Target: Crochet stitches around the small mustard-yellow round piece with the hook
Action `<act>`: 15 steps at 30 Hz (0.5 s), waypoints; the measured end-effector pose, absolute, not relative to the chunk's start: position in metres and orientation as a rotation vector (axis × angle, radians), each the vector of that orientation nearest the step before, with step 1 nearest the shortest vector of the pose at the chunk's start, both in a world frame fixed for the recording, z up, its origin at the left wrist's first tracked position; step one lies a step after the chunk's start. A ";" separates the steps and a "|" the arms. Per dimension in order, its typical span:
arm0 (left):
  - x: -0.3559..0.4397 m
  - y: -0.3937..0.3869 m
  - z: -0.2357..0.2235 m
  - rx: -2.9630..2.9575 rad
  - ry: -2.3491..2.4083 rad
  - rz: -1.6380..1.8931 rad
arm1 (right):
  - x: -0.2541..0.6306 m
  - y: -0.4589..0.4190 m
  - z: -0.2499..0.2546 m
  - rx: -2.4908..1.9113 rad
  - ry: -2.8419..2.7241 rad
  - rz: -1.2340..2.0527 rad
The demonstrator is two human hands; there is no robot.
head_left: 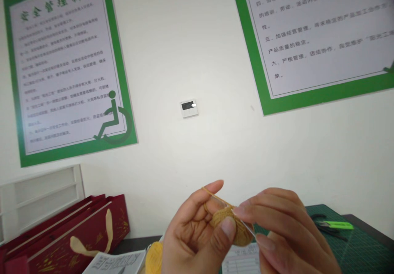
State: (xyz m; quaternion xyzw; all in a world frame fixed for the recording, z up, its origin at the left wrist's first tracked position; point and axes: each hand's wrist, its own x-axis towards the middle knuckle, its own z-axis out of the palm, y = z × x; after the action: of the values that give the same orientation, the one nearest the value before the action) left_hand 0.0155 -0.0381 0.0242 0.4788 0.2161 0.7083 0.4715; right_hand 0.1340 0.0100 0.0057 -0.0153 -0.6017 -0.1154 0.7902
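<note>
Well left of the hands, dark red gift bags [61, 237] with cream ribbon handles lie against a white rack [37, 196], their insides hidden. Just left of the left hand [197, 229] sits a yellow yarn ball [154, 259], beside a printed sheet [113, 263]. That hand curls narrowly around a crocheted yellow piece [227, 222] — yarn runs over its raised index finger [212, 188]. The right hand [286, 229] pinches a thin metal hook [246, 224] at the piece. A ruled form [241, 259] lies below the hands; right of them, green-handled scissors [334, 224] rest on a green cutting mat [347, 245].
</note>
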 end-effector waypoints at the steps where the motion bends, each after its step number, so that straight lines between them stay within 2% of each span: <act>1: 0.016 -0.038 0.024 1.166 0.521 1.720 | 0.135 0.010 0.005 -0.021 -1.270 -0.277; 6: 0.015 -0.037 0.022 1.157 0.509 1.723 | 0.140 0.012 -0.001 0.034 -1.261 -0.388; 15: 0.015 -0.039 0.022 1.152 0.569 1.840 | 0.139 0.015 -0.006 0.014 -1.295 -0.378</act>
State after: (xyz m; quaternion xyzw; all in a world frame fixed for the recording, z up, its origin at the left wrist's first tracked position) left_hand 0.0151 -0.0393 0.0221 0.4627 0.2285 0.7387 0.4336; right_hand 0.1394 0.0148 -0.0061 0.0065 -0.5995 -0.1749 0.7810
